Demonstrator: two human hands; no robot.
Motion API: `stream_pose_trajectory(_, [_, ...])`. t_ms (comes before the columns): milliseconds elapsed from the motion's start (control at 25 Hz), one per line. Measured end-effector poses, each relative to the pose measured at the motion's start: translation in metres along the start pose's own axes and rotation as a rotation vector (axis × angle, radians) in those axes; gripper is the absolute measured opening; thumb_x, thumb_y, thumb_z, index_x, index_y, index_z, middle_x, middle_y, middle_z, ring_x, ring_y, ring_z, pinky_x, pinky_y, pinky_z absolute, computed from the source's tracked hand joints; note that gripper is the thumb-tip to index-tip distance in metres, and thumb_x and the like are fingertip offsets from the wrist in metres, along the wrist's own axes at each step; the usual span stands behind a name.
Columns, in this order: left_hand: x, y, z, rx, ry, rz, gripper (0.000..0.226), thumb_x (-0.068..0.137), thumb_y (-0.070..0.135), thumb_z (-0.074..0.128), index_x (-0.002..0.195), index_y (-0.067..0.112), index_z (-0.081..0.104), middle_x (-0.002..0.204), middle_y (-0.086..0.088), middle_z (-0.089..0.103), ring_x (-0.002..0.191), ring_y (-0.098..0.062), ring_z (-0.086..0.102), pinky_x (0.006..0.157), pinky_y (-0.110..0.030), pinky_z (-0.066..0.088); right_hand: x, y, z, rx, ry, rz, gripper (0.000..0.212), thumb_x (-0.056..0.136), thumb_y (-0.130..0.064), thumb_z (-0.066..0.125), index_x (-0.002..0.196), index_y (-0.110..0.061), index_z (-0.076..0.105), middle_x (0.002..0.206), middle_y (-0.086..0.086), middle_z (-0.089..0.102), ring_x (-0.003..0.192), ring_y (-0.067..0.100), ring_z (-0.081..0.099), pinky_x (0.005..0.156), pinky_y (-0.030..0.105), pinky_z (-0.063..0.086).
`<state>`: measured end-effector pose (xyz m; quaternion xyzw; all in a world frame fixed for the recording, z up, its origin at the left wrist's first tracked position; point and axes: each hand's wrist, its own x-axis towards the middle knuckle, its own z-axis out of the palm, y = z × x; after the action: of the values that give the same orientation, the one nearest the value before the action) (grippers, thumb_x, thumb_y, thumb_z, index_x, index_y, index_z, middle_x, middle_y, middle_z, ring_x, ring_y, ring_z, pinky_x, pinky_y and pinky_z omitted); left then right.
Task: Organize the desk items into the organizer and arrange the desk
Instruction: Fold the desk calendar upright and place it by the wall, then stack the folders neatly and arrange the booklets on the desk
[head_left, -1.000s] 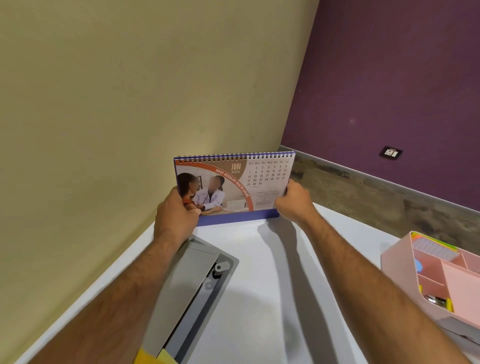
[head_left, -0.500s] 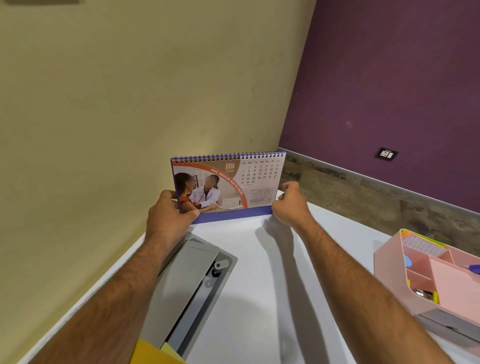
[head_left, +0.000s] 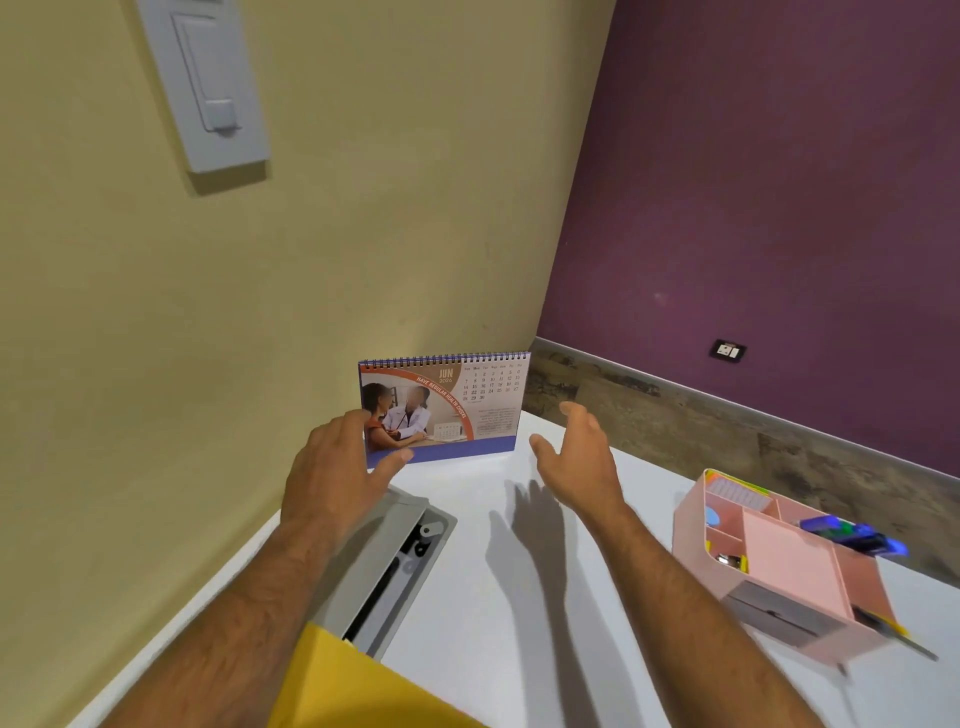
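A spiral-bound desk calendar (head_left: 457, 410) showing June stands upright at the far corner of the white desk (head_left: 493, 623). My left hand (head_left: 332, 478) is at its lower left corner, thumb in front of the page, fingers spread and loose. My right hand (head_left: 576, 457) hovers just right of the calendar, open, touching nothing. A pink desk organizer (head_left: 789, 561) sits at the right, with blue pens (head_left: 852, 535), sticky notes and small clips in its compartments.
A grey flap-lidded cable box (head_left: 395, 561) is set into the desk along the beige wall. A yellow sleeve (head_left: 353, 686) shows at the bottom. A white switch plate (head_left: 208, 88) hangs on the beige wall; a socket (head_left: 727, 351) is on the purple wall.
Both hands gripped the calendar's sides before. The right hand has now let go and drawn back to the right; the left hand has loosened. The calendar stands on its own in the corner.
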<state>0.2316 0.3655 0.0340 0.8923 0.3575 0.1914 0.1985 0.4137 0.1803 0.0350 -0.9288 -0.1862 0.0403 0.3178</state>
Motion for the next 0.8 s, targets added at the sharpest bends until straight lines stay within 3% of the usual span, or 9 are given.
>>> stream_pose_trajectory(160, [-0.045,0.013,-0.029,0.087,0.052,0.155,0.067,0.084,0.062,0.058,0.133,0.019,0.049,0.135,-0.005,0.056,0.127,-0.024,0.047,0.105,-0.040,0.038,-0.062,0.004,-0.013,-0.114,-0.017,-0.070,0.074,0.092,-0.055,0.050,0.152,-0.023,0.020,0.162,0.001,0.017,0.149,0.023,0.014,0.119,0.043,0.019])
stream_pose_trajectory(280, [-0.081,0.010,-0.040,0.219,-0.038,0.146,0.085,0.085,0.074,0.034,0.150,0.020,0.028,0.156,-0.005,0.033,0.145,-0.025,0.026,0.119,-0.045,0.022,-0.111,0.010,-0.019,-0.116,-0.035,-0.131,0.075,0.094,-0.058,0.042,0.153,-0.022,0.014,0.163,0.002,0.009,0.150,0.022,0.005,0.122,0.043,0.012])
stream_pose_trajectory(520, [-0.167,-0.012,-0.050,0.220,-0.148,0.089,0.100,0.077,0.084,0.005,0.156,0.022,0.006,0.164,-0.003,0.007,0.151,-0.023,0.004,0.122,-0.046,0.008,-0.211,0.028,-0.015,-0.087,-0.115,-0.148,0.074,0.095,-0.060,0.034,0.154,-0.023,0.008,0.164,0.000,0.000,0.150,0.020,-0.003,0.123,0.042,0.005])
stream_pose_trajectory(800, [-0.253,-0.052,-0.057,0.186,-0.173,-0.037,0.105,0.074,0.085,0.004,0.156,0.019,0.012,0.163,-0.004,0.013,0.151,-0.025,0.008,0.121,-0.048,0.008,-0.301,0.072,-0.009,-0.136,-0.188,-0.117,0.073,0.096,-0.058,0.033,0.154,-0.021,0.009,0.164,0.004,0.003,0.150,0.022,-0.002,0.122,0.043,0.005])
